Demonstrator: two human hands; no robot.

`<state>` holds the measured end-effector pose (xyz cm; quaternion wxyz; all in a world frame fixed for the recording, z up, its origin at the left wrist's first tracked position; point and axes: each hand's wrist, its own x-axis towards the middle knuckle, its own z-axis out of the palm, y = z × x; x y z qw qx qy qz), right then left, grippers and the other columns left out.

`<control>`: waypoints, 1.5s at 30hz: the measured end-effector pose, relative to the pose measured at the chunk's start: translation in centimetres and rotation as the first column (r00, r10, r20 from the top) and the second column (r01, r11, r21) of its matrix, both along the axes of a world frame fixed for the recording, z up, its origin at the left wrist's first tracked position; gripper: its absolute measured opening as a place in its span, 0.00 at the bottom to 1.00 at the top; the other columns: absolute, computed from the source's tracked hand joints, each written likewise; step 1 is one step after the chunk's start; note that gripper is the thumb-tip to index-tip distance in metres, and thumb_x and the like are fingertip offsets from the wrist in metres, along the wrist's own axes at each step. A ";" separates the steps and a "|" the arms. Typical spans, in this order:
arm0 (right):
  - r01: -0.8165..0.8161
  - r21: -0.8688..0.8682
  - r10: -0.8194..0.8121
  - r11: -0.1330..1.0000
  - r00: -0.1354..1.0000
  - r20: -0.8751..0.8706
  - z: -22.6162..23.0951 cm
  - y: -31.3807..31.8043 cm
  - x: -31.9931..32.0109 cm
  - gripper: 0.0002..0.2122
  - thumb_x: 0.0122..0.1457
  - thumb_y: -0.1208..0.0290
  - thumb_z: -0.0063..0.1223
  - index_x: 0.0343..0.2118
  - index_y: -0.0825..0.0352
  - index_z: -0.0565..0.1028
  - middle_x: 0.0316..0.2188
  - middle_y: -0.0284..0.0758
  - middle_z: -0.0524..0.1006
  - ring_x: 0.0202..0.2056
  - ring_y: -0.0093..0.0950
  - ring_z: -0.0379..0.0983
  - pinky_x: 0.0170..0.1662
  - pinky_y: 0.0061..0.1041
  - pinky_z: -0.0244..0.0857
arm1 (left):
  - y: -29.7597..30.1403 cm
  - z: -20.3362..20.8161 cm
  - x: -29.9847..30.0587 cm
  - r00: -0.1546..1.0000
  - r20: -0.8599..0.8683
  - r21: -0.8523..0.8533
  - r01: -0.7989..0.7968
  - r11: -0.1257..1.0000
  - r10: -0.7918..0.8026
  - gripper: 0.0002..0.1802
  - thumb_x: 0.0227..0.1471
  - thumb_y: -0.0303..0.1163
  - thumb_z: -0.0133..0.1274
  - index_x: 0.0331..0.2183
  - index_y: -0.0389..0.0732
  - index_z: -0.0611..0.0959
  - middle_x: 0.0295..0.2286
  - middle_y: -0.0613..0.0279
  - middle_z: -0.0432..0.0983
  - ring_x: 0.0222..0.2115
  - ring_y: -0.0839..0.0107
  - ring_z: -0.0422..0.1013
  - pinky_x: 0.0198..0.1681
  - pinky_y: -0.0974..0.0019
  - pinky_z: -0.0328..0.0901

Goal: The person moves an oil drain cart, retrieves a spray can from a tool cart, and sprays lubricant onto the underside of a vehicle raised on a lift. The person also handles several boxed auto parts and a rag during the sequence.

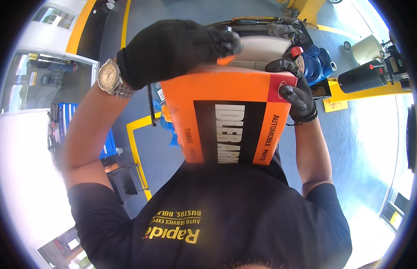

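Observation:
An orange and black cardboard box point(226, 87) is held up in front of my chest, its top end open and a pale flap point(267, 47) raised at the back. My left hand point(181, 49), in a black glove with a metal wristwatch above it, reaches across the open top. Its fingers are curled on an orange edge of the flap; whatever lies under them is hidden. Wrapped round the box's upper right corner is my gloved right hand point(298, 92), with fingers on the front and at the top rim. The inside of the box cannot be made out.
Behind the box stands a dark cart point(323, 89) carrying tools and blue bottles point(311, 65), one red-capped. At the right are a black cylinder point(361, 81) and a pale tank point(367, 49) near a yellow metal base point(347, 96). A blue cabinet point(109, 142) stands left.

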<state>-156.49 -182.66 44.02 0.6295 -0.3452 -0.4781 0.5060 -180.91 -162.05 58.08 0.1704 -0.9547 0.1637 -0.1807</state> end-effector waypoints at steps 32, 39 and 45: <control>-0.067 -0.037 0.064 0.997 0.995 -0.081 -0.3 1.5 -1.5 0.23 0.57 0.73 0.67 0.54 0.68 0.74 0.49 0.34 0.78 0.50 0.25 0.73 0.56 0.30 0.67 | 0.5 0.7 -2.6 0.988 -0.080 -0.091 0.127 0.988 -0.135 0.18 0.50 0.28 0.64 0.46 0.41 0.85 0.49 0.55 0.82 0.52 0.59 0.78 0.52 0.58 0.73; -0.075 -0.035 0.070 0.997 0.989 -0.131 -0.7 1.8 -1.6 0.23 0.58 0.75 0.65 0.56 0.68 0.72 0.51 0.35 0.77 0.52 0.25 0.73 0.58 0.31 0.67 | 0.8 0.9 -2.6 0.967 -0.210 -0.254 0.089 0.963 -0.145 0.18 0.52 0.26 0.62 0.47 0.40 0.83 0.50 0.55 0.81 0.54 0.58 0.76 0.56 0.56 0.70; 0.118 -0.002 -0.118 0.993 0.990 -0.077 -0.4 0.9 -3.1 0.24 0.61 0.78 0.57 0.61 0.68 0.68 0.55 0.36 0.74 0.55 0.24 0.70 0.61 0.29 0.63 | -0.1 0.9 -2.9 0.959 -0.271 -0.493 -0.066 0.868 -0.081 0.16 0.53 0.22 0.57 0.46 0.37 0.81 0.48 0.51 0.81 0.54 0.55 0.75 0.56 0.54 0.71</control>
